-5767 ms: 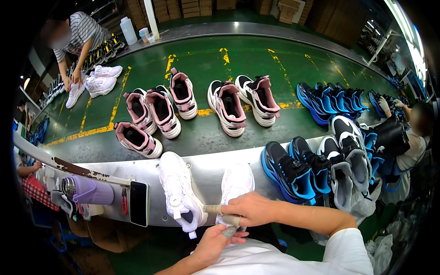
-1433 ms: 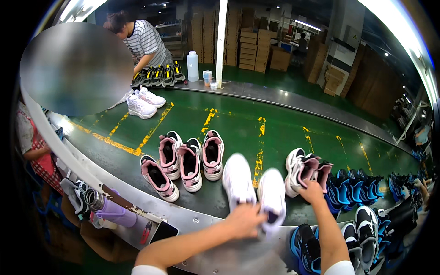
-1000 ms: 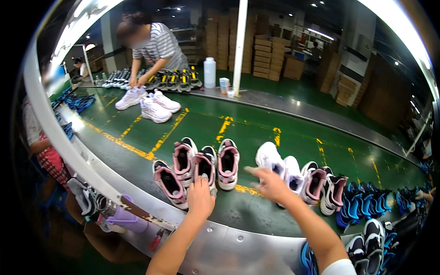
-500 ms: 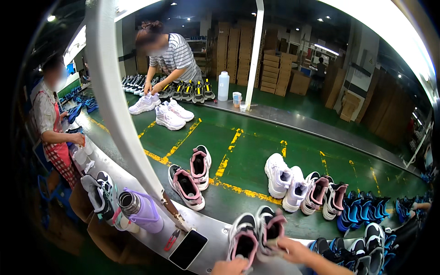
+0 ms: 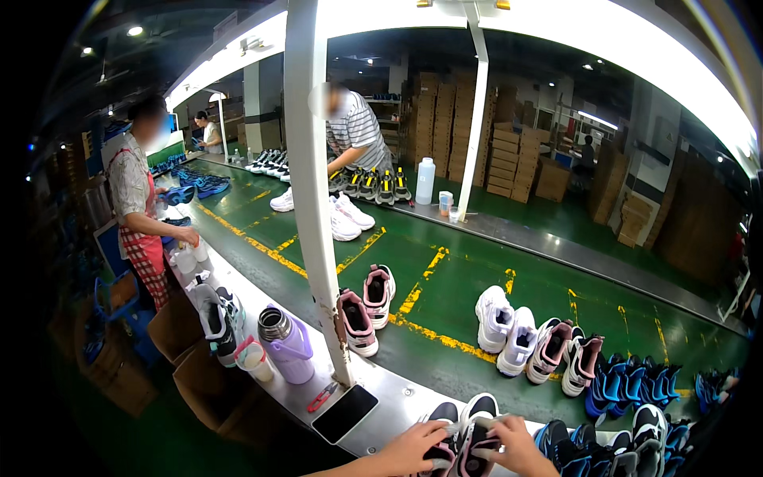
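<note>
A pair of black, white and pink sneakers stands on the metal ledge in front of me. My left hand (image 5: 419, 447) is closed around the left sneaker (image 5: 447, 413), its fingers at the lacing and collar. My right hand (image 5: 509, 442) grips the right sneaker (image 5: 480, 405) by the pink collar, thumb and fingers on its edge. The two sneakers stand side by side, toes away from me. Their heels are partly hidden by my hands and the lower picture edge.
Left of my hands lie a black phone (image 5: 346, 414), red-handled snips (image 5: 322, 397) and a purple flask (image 5: 288, 350). A white post (image 5: 308, 175) rises from the ledge. More sneakers (image 5: 547, 350) stand on the green conveyor (image 5: 445, 270). Blue shoes (image 5: 628, 381) are at right; co-workers stand beyond.
The view has swung left, shifting the surroundings rightward. My left hand has gone from the left sneaker's heel to its side and collar. The two sneakers are now closer together.
</note>
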Motion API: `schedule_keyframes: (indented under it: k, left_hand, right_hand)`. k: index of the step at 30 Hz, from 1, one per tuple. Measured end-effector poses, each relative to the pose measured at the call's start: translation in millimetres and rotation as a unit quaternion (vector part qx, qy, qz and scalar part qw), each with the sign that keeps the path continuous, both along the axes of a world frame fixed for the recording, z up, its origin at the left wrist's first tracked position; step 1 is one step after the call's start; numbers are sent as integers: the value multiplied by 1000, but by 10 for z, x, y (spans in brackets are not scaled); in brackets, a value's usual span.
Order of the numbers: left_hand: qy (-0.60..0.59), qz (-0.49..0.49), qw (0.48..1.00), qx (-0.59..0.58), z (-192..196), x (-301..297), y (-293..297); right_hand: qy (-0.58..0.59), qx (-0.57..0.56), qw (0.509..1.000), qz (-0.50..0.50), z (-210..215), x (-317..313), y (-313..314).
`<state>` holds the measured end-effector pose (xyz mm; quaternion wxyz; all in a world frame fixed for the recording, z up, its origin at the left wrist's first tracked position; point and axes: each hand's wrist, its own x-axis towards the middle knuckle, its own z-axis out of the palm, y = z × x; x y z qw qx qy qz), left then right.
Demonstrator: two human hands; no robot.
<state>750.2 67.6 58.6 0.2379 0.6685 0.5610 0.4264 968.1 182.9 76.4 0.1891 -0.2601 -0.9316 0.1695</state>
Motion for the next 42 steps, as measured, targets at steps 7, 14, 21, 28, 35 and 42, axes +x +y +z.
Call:
schedule_keyframes:
  k: [7,14,21,28,35,42]
  left_hand:
    - [159,-123,979,-19,-98,118,-130]
    - [238,-79,968,-15,-34,394,-174]
    - [-189,68,945,-259,-586,619,-207]
    - [118,-38,990,-73,-119,431,-168]
    - [165,-55,982,-71,-156,557,-141]
    - [164,-42,985,-15,-32,582,-209]
  right_hand:
    - [-104,-269,952,-104,178,73,-120]
    - [-134,-139,977,-87,201,-91,-388]
    - [-4,-212,961,-177,55,51,-328]
    - [41,-339,924,-171,223,267,-336]
    - [-27,-260,953,-155,110,257,-411]
    - [-7,-124,987,-98,197,304,-373]
